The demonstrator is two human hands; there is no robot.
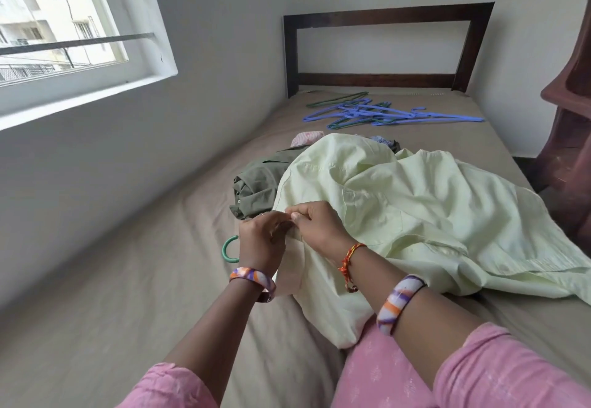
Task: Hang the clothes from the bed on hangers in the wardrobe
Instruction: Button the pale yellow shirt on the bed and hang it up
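A pale green shirt (415, 209) lies spread over the bed (128, 295). My left hand (260, 241) and my right hand (319, 228) meet at its near left edge, and both pinch the fabric there between thumb and fingers. A green hanger hook (229, 249) pokes out from behind my left hand; the rest of that hanger is hidden under the shirt. An olive green garment (256, 180) lies crumpled just beyond my hands. A pile of blue and green hangers (377, 113) rests near the headboard.
A pink patterned cloth (305, 138) and a bluish cloth (382, 140) peek out behind the shirt. The dark wooden headboard (383, 17) stands at the far end. The wall and a barred window (64, 30) run along the left. Reddish-brown furniture (569, 151) stands at the right.
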